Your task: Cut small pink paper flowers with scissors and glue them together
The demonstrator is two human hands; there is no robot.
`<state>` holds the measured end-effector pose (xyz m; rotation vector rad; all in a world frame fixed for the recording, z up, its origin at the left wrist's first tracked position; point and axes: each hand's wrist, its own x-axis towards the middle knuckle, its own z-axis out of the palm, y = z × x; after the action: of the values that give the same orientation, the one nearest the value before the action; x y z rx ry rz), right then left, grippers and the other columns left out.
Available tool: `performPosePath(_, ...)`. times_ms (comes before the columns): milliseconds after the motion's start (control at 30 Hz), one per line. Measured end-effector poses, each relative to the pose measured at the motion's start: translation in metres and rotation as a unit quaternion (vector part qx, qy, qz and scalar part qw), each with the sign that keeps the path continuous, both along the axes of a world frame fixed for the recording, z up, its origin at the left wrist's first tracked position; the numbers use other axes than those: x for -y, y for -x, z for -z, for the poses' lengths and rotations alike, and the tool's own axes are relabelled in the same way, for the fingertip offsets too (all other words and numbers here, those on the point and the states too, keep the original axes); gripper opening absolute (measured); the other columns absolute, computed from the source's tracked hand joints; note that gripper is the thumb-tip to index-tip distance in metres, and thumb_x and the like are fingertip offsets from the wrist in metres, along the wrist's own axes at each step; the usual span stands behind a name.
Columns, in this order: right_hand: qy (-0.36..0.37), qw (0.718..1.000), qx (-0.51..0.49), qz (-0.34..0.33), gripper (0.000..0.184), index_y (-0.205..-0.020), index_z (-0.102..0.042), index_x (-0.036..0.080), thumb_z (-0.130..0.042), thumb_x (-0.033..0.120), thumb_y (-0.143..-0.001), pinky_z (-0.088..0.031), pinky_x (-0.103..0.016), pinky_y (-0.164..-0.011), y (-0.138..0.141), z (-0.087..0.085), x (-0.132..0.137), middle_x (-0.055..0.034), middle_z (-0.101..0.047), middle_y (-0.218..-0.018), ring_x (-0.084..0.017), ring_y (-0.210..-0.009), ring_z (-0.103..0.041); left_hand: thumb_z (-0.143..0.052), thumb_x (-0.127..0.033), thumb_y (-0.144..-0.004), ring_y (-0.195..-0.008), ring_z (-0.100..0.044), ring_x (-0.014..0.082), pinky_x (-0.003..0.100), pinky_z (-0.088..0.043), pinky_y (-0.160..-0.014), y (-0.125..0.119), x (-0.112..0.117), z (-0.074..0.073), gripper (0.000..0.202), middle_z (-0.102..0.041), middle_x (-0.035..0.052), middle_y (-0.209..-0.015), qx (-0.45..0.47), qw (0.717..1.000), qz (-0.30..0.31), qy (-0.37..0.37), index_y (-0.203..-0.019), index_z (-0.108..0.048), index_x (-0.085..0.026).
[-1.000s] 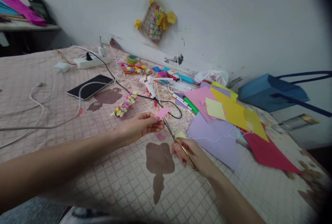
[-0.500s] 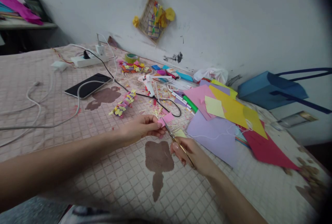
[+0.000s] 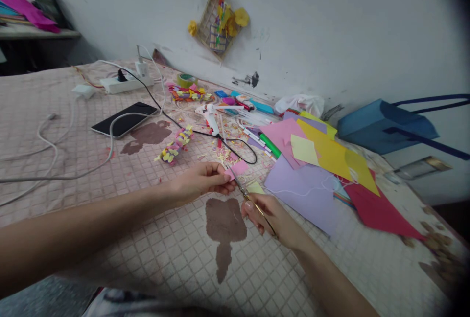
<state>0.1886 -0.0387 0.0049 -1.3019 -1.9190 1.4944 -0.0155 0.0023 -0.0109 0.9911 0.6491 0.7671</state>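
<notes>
My left hand (image 3: pixel 200 183) pinches a small piece of pink paper (image 3: pixel 235 170) between thumb and fingers, above a checked pink mat (image 3: pixel 176 253). My right hand (image 3: pixel 268 216) holds gold-handled scissors (image 3: pixel 246 195), and their thin blades reach up to the paper's left edge. A small pale yellow paper scrap (image 3: pixel 255 188) lies on the mat just beyond the blades. Behind both hands sits a strip of glued paper flowers (image 3: pixel 172 147).
Sheets of lilac, yellow, pink and red paper (image 3: pixel 301 187) overlap on the right. Behind lie a hot glue gun (image 3: pixel 209 116), markers, tape, paper scraps and a black cable. A phone, white cables and a power strip sit left; a blue bag stands right.
The pink paper has moved slightly down and left, and the scissor tips now meet its edge. The view has tilted slightly. My hands keep the same hold.
</notes>
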Motion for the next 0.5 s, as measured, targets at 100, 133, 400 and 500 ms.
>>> performPosePath(100, 0.009, 1.000, -0.003, 0.000, 0.041, -0.071, -0.051, 0.015, -0.043, 0.054, -0.082, -0.028, -0.018, -0.039, -0.0005, 0.0015, -0.0004, 0.0064, -0.035, -0.050, -0.006, -0.041, -0.034, -0.059, -0.024, -0.079, -0.075, -0.062, 0.0115, 0.025, -0.045, -0.074, 0.0001, 0.0000, -0.0002, 0.015, -0.067, 0.0064, -0.080, 0.003, 1.000, -0.001, 0.002, -0.075, -0.054, -0.011)
performPosePath(133, 0.009, 1.000, -0.004, 0.000, 0.041, -0.070, -0.051, 0.015, -0.043, 0.053, -0.082, -0.028, -0.018, -0.039, -0.0006, 0.0017, -0.0005, 0.0065, -0.036, -0.050, -0.006, -0.041, -0.034, -0.060, -0.024, -0.079, -0.075, -0.062, 0.0116, 0.025, -0.045, -0.074, 0.0000, 0.0001, -0.0007, 0.015, -0.067, 0.0065, -0.080, 0.002, 1.000, -0.002, 0.003, -0.075, -0.054, -0.011)
performPosePath(400, 0.008, 1.000, -0.005, 0.015, 0.042, -0.069, -0.052, 0.015, -0.043, 0.054, -0.082, -0.028, -0.018, -0.038, -0.0011, 0.0049, -0.0004, 0.0066, -0.037, -0.047, -0.006, -0.039, -0.034, -0.060, -0.022, -0.079, -0.074, -0.062, 0.0115, 0.025, -0.045, -0.072, -0.0006, 0.0002, -0.0040, 0.014, -0.067, 0.0068, -0.079, 0.001, 1.000, -0.003, 0.011, -0.073, -0.054, -0.011)
performPosePath(500, 0.011, 1.000, -0.002, 0.020, 0.041, -0.069, -0.052, 0.016, -0.044, 0.054, -0.082, -0.028, -0.018, -0.038, -0.0009, 0.0038, 0.0001, 0.0067, -0.037, -0.047, -0.006, -0.039, -0.034, -0.061, -0.023, -0.078, -0.073, -0.062, 0.0116, 0.025, -0.045, -0.072, -0.0003, -0.0005, -0.0039, 0.015, -0.067, 0.0067, -0.079, 0.003, 1.000, -0.002, 0.014, -0.073, -0.054, -0.011)
